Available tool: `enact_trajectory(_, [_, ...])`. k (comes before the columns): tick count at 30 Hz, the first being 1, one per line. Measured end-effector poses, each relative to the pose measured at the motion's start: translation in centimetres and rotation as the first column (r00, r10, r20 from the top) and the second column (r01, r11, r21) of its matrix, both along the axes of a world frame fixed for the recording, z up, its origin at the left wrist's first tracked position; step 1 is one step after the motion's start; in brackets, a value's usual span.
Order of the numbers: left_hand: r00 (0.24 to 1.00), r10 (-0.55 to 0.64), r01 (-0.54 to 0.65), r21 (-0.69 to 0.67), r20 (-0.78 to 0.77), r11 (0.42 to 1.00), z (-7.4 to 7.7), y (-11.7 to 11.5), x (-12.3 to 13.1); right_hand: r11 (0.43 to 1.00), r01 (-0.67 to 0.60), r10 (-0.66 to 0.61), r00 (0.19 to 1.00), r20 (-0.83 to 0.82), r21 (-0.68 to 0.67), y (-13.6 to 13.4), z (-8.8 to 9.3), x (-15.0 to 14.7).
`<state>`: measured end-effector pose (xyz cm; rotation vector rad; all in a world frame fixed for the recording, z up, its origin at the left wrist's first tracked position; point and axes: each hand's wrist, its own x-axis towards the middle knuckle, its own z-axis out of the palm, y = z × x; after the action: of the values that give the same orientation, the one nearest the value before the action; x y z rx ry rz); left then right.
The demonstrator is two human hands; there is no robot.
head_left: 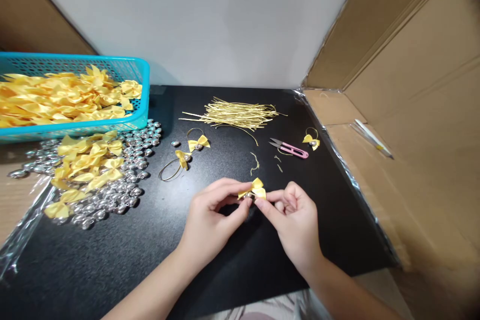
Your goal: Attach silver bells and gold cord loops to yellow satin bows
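Note:
A yellow ribbon bow (257,188) with a small silver bell below it is held between my two hands, over the near middle of the black table. My left hand (213,212) pinches its left side between thumb and fingers. On the right side, the thumb and index finger of my right hand (294,210) close on the bow's edge. My fingers partly hide the bell. Finished-looking bows with bells on gold cord loops lie beyond: one bow (198,143), another bow (183,159) left of my hands, and a third bow (312,141) at the right.
A bundle of gold cords (240,113) lies at the back. Pink thread snips (288,148) rest near cord scraps (255,161). At left, loose yellow bows (90,157) lie on silver bells (108,200), below a blue basket (144,95) of bows. White tweezers (371,136) lie on cardboard at right.

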<state>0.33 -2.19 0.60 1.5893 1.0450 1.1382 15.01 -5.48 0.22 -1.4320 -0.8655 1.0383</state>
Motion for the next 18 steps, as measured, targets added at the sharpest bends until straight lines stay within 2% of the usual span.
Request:
enact_trajectory(4, [0.999,0.029,-0.029,0.011,-0.041,1.0,-0.28,0.08,-0.24,1.0,-0.017,0.016,0.998,-0.061,-0.021,-0.18,0.12,0.01])
enact_trajectory(11, [0.979,0.11,-0.08,0.174,-0.174,0.981,-0.28,-0.11,-0.43,0.992,-0.091,0.072,0.976,-0.207,-0.084,-0.65,-0.36,0.01])
enact_trajectory(15, [0.971,0.131,-0.086,0.216,-0.202,0.973,-0.22,-0.08,-0.44,0.991,-0.107,0.091,0.98,-0.18,-0.083,-0.68,-0.23,-0.16])
enact_trajectory(18, [0.975,0.11,-0.077,0.17,-0.195,0.982,-0.35,0.01,-0.47,0.995,-0.081,0.073,0.987,-0.147,-0.055,-0.62,-0.09,-0.12])
